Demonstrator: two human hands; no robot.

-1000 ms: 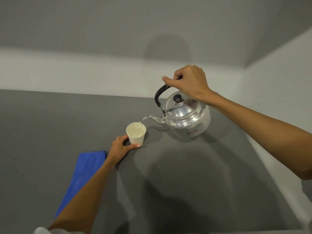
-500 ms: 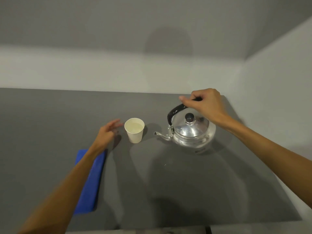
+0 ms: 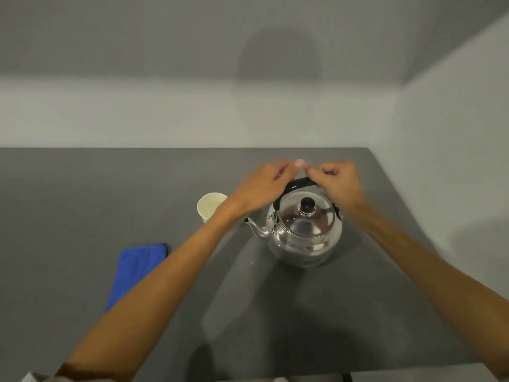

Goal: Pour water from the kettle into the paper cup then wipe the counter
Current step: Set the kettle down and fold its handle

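Note:
The shiny steel kettle (image 3: 303, 235) stands upright on the grey counter (image 3: 82, 202), spout pointing left toward the white paper cup (image 3: 210, 207). There is liquid in the cup, and my left wrist partly covers it. My right hand (image 3: 338, 186) is curled over the right part of the black handle (image 3: 298, 183). My left hand (image 3: 264, 186) hovers blurred above the handle's left part, fingers stretched out, their tips meeting the right hand's fingers. A folded blue cloth (image 3: 137, 268) lies flat at the left, partly under my left forearm.
A few small water drops (image 3: 252, 262) sit on the counter in front of the kettle. Pale walls close the counter at the back and along the right side. The counter's front edge (image 3: 275, 374) runs along the bottom.
The kettle went from pouring into the cup to standing on the counter. My left hand let go of the cup and swung right, up over the kettle's handle.

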